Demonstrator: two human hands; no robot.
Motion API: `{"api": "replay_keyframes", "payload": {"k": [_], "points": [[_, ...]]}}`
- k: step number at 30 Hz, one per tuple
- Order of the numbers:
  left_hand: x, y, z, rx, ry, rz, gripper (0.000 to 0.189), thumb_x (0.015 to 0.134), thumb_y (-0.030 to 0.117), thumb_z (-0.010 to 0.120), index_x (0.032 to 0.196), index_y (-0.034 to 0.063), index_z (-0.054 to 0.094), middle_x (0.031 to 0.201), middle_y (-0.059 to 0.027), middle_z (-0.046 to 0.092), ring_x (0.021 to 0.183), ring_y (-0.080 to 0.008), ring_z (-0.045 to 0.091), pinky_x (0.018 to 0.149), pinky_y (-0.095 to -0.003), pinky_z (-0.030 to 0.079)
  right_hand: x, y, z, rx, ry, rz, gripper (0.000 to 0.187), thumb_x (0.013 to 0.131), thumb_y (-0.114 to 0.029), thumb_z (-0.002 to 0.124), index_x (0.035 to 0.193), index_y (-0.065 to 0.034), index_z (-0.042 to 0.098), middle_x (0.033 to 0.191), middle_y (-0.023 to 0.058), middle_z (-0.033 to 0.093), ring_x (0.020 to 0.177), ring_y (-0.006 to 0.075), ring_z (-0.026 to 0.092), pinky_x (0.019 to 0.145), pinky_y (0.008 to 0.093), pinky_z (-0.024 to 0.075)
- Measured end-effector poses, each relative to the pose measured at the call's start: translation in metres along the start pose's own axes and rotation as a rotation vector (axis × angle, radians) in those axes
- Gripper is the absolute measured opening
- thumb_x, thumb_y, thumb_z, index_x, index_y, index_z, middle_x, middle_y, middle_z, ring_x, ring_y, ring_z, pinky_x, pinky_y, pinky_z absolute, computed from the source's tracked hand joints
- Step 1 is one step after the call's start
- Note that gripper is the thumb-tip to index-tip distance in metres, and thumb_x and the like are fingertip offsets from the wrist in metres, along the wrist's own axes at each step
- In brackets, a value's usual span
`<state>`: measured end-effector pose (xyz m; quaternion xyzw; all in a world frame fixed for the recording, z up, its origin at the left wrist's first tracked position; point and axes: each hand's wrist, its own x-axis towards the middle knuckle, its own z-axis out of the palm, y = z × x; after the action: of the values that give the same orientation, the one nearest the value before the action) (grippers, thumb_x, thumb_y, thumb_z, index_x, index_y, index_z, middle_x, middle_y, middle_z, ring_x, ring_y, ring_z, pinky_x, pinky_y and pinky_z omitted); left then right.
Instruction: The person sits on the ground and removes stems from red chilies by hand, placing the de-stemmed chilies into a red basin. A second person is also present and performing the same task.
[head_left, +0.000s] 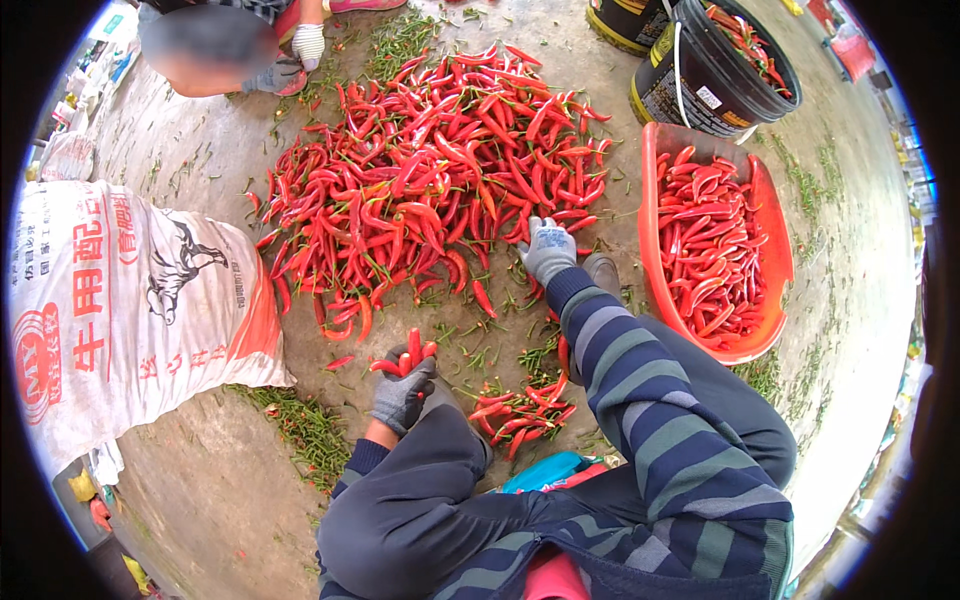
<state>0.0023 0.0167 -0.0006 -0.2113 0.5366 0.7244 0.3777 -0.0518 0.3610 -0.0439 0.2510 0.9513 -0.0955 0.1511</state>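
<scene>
Several red chili peppers (411, 352) stick up out of my left hand (403, 394), which wears a grey glove and is closed around them above my left knee. My right hand (550, 247), also gloved in grey, reaches to the lower right edge of a large heap of red chilies (442, 165) on the concrete floor. Its fingertips touch or nearly touch the peppers there; whether they grip one is hidden. Between my legs lies a smaller pile of red chilies (517, 420).
A red plastic scoop-shaped basket (651, 247) of chilies stands at right, beyond it black buckets (690, 82). A white woven sack (150, 300) fills the left side. Green stems (311, 435) litter the floor (202, 480). Another person's gloved hand (308, 46) is at the top left.
</scene>
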Motion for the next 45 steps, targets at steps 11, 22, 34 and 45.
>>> {"api": "replay_keyframes", "payload": {"k": [11, 22, 34, 45], "points": [[0.010, 0.001, 0.006, -0.003, 0.066, 0.026, 0.041, 0.087, 0.011, 0.072, 0.119, 0.0073, 0.047, 0.101, -0.0069, 0.062, 0.084, -0.0183, 0.066, 0.071, -0.0334, 0.059, -0.075, -0.063, 0.021, 0.059, -0.096, -0.160, 0.055, 0.083, -0.049, 0.067, 0.116, -0.0064, 0.056, 0.105, 0.0181, 0.063, 0.101, 0.0337, 0.065, 0.085, 0.0429, 0.0525], [0.030, -0.015, -0.002, 0.015, 0.109, 0.207, 0.038, 0.086, 0.009, 0.075, 0.115, 0.0070, 0.050, 0.101, -0.0049, 0.062, 0.084, -0.0139, 0.063, 0.071, -0.0280, 0.053, -0.109, -0.055, 0.054, 1.404, -0.509, 0.026, 0.026, 0.083, -0.015, 0.074, 0.103, -0.0024, 0.064, 0.086, 0.0048, 0.068, 0.077, 0.0105, 0.064, 0.067, 0.0257, 0.0514], [0.014, -0.010, 0.013, 0.325, 0.024, 0.261, 0.046, 0.080, 0.014, 0.081, 0.112, 0.0028, 0.050, 0.100, -0.0088, 0.063, 0.087, -0.0167, 0.065, 0.075, -0.0327, 0.058, -0.144, -0.094, 0.016, 0.901, -0.423, -0.019, 0.041, 0.089, -0.046, 0.065, 0.085, -0.0054, 0.071, 0.071, 0.0072, 0.067, 0.067, 0.0163, 0.063, 0.065, 0.0310, 0.0504], [0.017, -0.012, 0.017, 0.193, 0.019, 0.291, 0.040, 0.081, 0.008, 0.079, 0.109, 0.0025, 0.052, 0.096, -0.0078, 0.064, 0.080, -0.0140, 0.064, 0.069, -0.0292, 0.055, -0.134, -0.087, 0.031, 2.069, -1.120, 0.751, 0.039, 0.096, -0.035, 0.054, 0.066, -0.0101, 0.060, 0.050, -0.0013, 0.041, 0.039, 0.0133, 0.036, 0.039, 0.0283, 0.0330]]}}
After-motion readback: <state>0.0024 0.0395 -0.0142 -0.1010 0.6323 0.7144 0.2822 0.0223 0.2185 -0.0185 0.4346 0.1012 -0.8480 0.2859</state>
